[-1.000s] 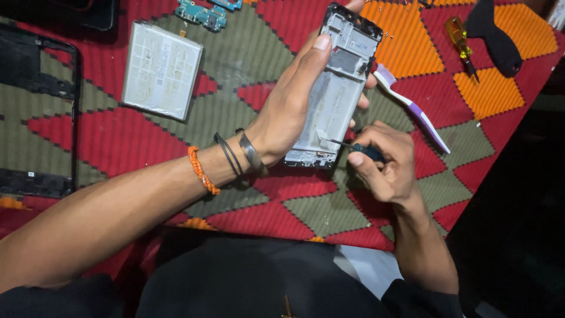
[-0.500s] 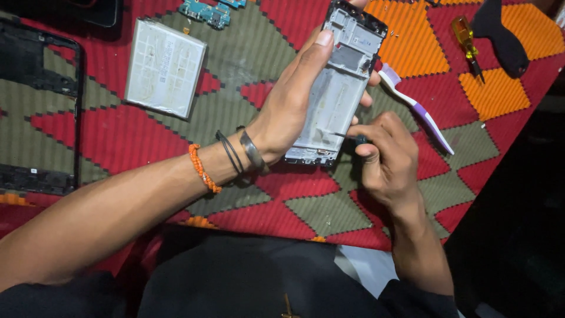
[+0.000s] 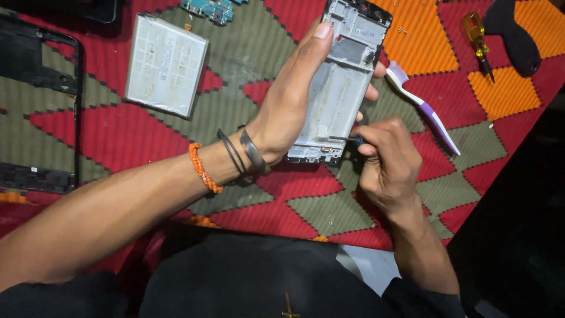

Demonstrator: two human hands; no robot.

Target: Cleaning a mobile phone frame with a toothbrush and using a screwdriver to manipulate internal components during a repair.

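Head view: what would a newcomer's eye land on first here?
At centre, the left hand holds up an opened phone frame while the right hand works a thin screwdriver at its lower end. Around them on the red patterned cloth lie a flat white battery, upper left, and a purple-and-white toothbrush, right.

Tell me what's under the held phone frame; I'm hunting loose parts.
Under the phone frame only patterned cloth and left hand fingertips show; anything directly beneath is covered.

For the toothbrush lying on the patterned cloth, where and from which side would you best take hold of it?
Grip the toothbrush by its purple-and-white handle near the lower right end, coming from above. It lies flat on the cloth, and its head sits close to the phone frame and left hand.
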